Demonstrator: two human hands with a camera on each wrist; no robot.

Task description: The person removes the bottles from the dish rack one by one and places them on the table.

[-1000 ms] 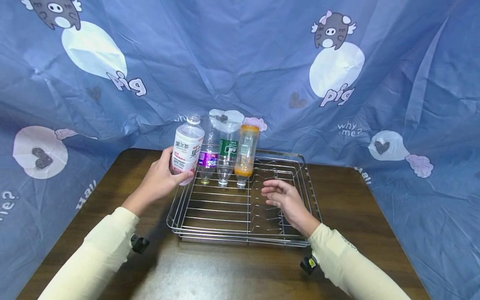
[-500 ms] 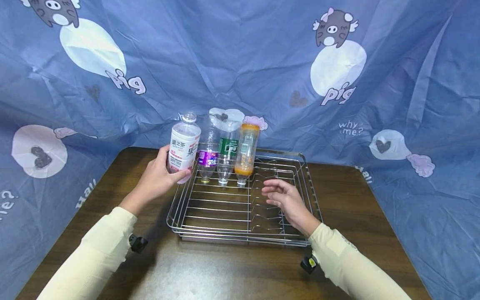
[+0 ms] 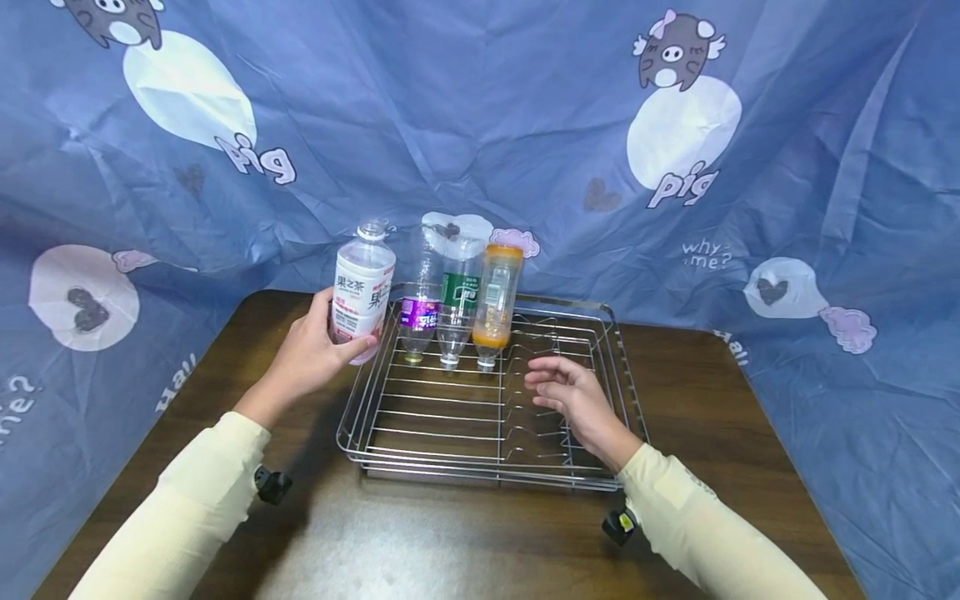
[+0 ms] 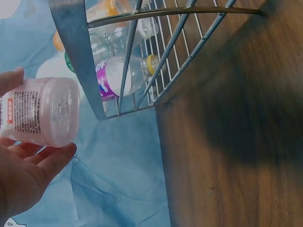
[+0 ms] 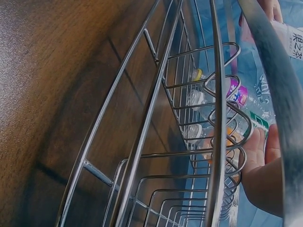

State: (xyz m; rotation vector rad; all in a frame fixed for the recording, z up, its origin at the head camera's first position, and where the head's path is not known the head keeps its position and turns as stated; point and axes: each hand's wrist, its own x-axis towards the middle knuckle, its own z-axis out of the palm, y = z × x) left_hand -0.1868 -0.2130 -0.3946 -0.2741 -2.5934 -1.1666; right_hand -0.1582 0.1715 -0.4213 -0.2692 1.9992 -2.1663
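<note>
My left hand [image 3: 307, 350] grips a bottle with a white and red label [image 3: 363, 292], mouth up, beside the rack's back left corner. In the left wrist view the base of that bottle [image 4: 59, 111] faces the camera, apart from the rack. Three bottles stand upside down along the rear of a wire dish rack [image 3: 442, 421]: one with a purple label [image 3: 418, 313], one with a green label [image 3: 459, 292], and an orange-ended one [image 3: 495, 296]. Over the rack's right side my right hand [image 3: 577, 404] hovers with fingers loosely bent, holding nothing.
The rack stands on a dark wooden table [image 3: 697, 467]. Wavy wire dividers [image 3: 521, 408] run along its right part, and a raised metal rim surrounds it. A blue printed curtain [image 3: 480, 125] hangs behind and at both sides.
My left hand has moved slightly left with the labelled bottle, farther from the purple-labelled one. The right hand and the three upside-down bottles stay put; the head view has shifted a little.
</note>
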